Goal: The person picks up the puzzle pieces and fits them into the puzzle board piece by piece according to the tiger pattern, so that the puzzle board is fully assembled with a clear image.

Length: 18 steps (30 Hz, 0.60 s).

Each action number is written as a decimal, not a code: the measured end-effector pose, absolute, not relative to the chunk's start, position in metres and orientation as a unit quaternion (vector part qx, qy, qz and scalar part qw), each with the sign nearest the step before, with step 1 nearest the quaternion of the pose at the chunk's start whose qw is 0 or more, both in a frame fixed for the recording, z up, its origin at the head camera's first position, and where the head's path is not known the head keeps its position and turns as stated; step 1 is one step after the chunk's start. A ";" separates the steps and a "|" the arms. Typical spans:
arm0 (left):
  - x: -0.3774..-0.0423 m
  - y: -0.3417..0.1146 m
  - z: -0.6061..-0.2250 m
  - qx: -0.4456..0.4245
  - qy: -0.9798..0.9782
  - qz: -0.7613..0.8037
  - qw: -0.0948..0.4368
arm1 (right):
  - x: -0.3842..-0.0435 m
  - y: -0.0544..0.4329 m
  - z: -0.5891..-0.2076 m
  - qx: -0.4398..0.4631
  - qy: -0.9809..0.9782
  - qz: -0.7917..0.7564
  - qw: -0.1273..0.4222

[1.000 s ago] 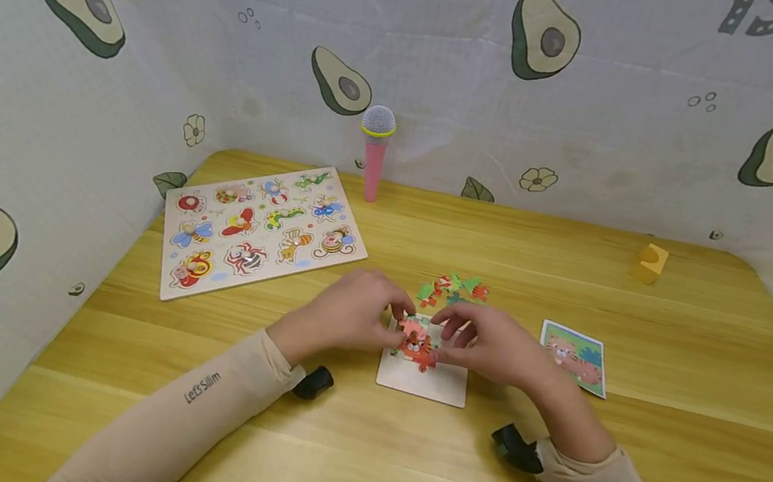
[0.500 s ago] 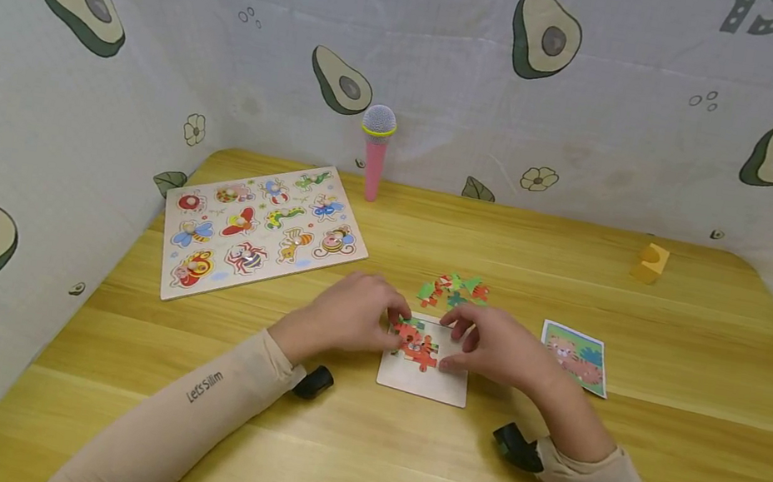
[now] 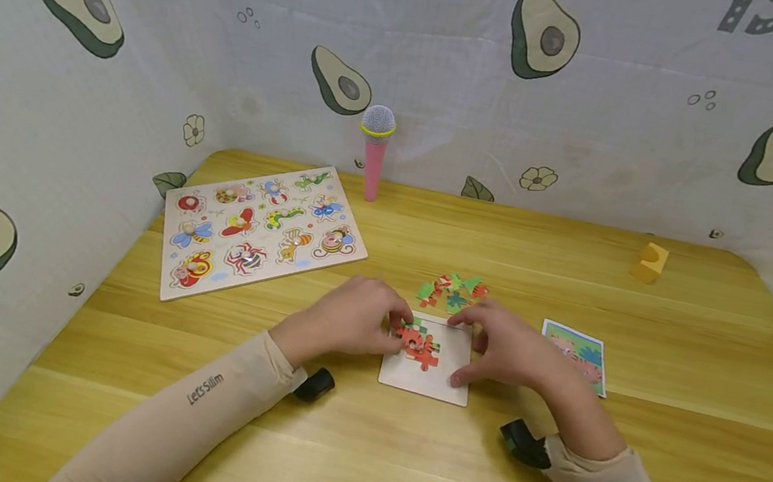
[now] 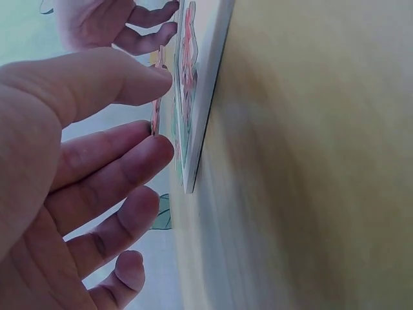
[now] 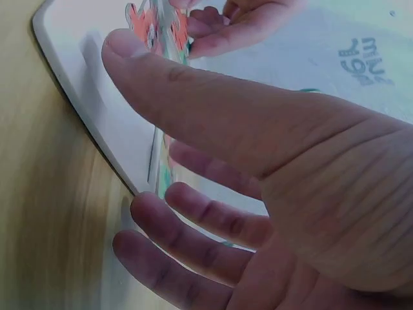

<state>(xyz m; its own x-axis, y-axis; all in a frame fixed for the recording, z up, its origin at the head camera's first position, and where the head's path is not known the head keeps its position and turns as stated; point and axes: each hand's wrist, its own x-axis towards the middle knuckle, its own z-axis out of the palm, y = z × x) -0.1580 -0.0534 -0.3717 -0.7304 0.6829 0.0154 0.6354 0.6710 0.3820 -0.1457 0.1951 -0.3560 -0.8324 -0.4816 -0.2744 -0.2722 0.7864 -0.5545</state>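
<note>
A square puzzle board [image 3: 410, 378] lies on the table with joined red and green jigsaw pieces [image 3: 427, 359] on its upper left. My left hand [image 3: 355, 316] is at the board's left side. In the left wrist view a thin red jigsaw piece [image 4: 155, 115] is pinched between its thumb and fingers, above the board. My right hand [image 3: 517, 348] spans the board's right side with fingers spread. Its thumb [image 5: 122, 44] lies over the bare board surface, while other fingers are near the edge; firm contact cannot be told. Nothing shows between them.
Loose jigsaw pieces [image 3: 454, 292] lie just behind the board. A picture card [image 3: 590, 366] is to the right, partly behind my right hand. An insect peg puzzle [image 3: 266, 235], a pink toy microphone [image 3: 374, 159] and a yellow block [image 3: 650, 264] stand farther back.
My right hand has moved right, away from the joined pieces, and its thumb and fingers have spread. The left hand has lifted a red piece over the joined pieces, staying at the left side.
</note>
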 end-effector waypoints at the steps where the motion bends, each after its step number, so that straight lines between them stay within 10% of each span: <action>1: -0.158 -0.053 -0.371 0.362 0.912 0.183 0.064 | -0.146 0.196 -0.355 -0.206 0.923 -0.252 0.206; 18: -0.154 -0.049 -0.370 0.374 0.903 0.200 0.066 | -0.146 0.205 -0.354 -0.226 0.926 -0.206 0.220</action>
